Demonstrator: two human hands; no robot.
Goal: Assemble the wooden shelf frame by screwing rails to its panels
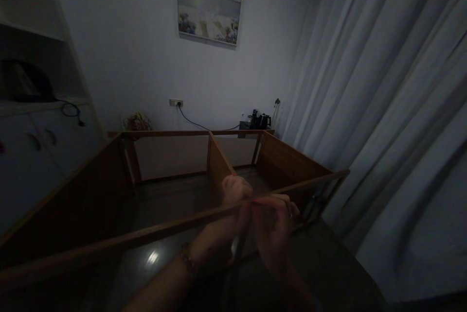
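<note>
A brown wooden frame with side panels stands before me, its near rail crossing the view at a slant. My left hand reaches under this rail and is closed at the spot where the middle divider panel meets it. On the near side, my right hand is closed in a pinch, thumb and fingertips pressed together at the rail beside the left hand. Anything small between the right fingertips is too dark and blurred to make out. A beaded bracelet circles my left wrist.
A white curtain hangs close along the right. White cabinets with a kettle on top stand at the left. Behind the frame, a black cord runs from a wall socket toward a small stand holding a black jug.
</note>
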